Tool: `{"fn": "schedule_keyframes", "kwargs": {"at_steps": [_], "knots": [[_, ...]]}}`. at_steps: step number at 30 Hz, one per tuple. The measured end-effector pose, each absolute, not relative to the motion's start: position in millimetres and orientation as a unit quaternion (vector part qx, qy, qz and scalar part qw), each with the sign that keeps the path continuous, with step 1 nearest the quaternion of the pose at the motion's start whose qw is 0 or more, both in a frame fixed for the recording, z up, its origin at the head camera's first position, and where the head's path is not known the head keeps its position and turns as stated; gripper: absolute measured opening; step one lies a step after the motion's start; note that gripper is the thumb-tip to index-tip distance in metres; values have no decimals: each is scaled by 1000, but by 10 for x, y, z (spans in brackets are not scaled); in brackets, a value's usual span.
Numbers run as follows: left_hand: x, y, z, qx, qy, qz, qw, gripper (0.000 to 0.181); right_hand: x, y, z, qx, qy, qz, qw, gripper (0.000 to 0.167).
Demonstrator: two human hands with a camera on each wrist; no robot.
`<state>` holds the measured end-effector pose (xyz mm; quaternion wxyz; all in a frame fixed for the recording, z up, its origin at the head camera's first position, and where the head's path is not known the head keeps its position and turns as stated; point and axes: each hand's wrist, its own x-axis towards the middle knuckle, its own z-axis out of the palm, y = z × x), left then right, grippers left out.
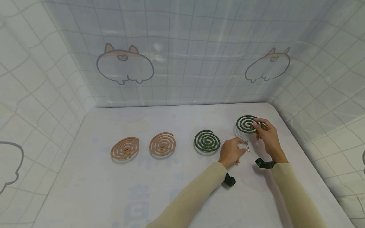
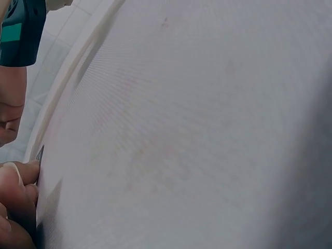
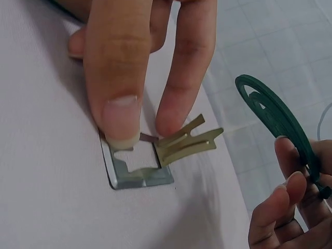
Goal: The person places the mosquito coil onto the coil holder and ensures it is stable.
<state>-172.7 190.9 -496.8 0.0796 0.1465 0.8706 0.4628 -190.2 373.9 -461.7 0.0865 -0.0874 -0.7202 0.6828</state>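
My right hand [image 1: 269, 134] pinches a green spiral mosquito coil [image 1: 248, 123] between thumb and fingers, holding it above the white table. In the right wrist view the coil [image 3: 282, 116] is tilted and seen nearly edge-on. Just left of it my left hand [image 1: 230, 151] grips a small metal coil stand [image 1: 247, 146] on the tabletop. The right wrist view shows the thumb on the stand's flat frame [image 3: 116, 179] and a fingertip by its raised forked prong [image 3: 181, 148]. In the left wrist view only part of the left hand [image 2: 18, 197] shows, at the lower left edge.
Another green coil [image 1: 207, 141] lies left of my left hand. Two brown coils [image 1: 162, 144] are farther left, with bits of metal showing beneath them. A tile-patterned curtain [image 1: 182, 63] encloses the white table [image 1: 85, 190] at the back and sides.
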Motion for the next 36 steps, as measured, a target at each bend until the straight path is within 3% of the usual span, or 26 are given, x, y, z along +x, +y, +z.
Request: {"fn": "schedule_keyframes", "kwargs": {"at_steps": [36], "knots": [[-1711,1900,-4937,143,868,469,82,27,-1579,3768,-4650,-50,-731,676,80,32]]}}
